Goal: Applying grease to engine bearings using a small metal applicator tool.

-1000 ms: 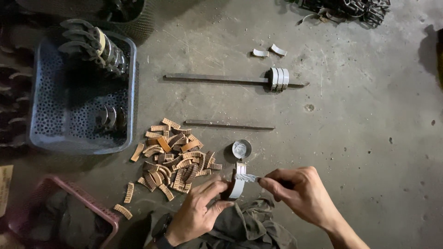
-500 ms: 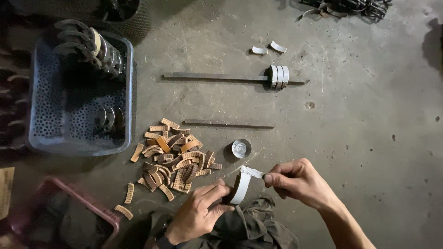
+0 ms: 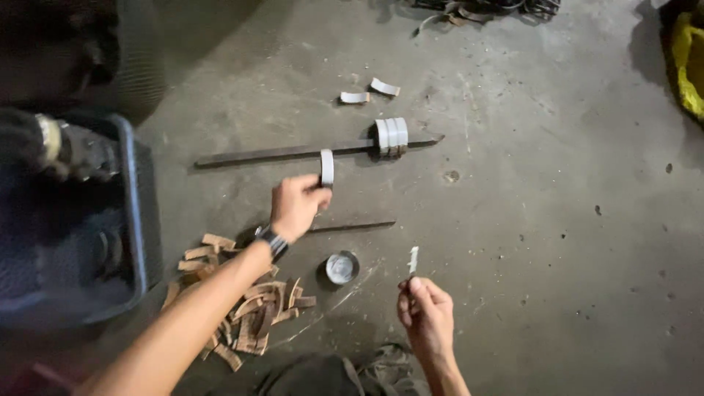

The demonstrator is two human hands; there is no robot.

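Two hands: the left hand (image 3: pixel 297 205) and the right hand (image 3: pixel 427 317). Two metal bars: a long bar (image 3: pixel 293 152) and a thinner rod (image 3: pixel 352 226) nearer. Curved pale shells: three stacked (image 3: pixel 391 137) on the long bar, one (image 3: pixel 327 167) at the left hand, two loose (image 3: pixel 370 92) farther off. One small round tin (image 3: pixel 342 268). One blue crate (image 3: pixel 139 220) at left. One heap of brown pieces (image 3: pixel 249 301), too many to count

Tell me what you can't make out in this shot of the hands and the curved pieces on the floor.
Head view only:
- Left hand: its fingers cover the lower end of the curved white piece, so whether it sits on the long bar is unclear.
- Right hand: the thin sliver it pinches is too small to identify.
- Blue crate: blurred and cut by the left edge; contents unreadable.
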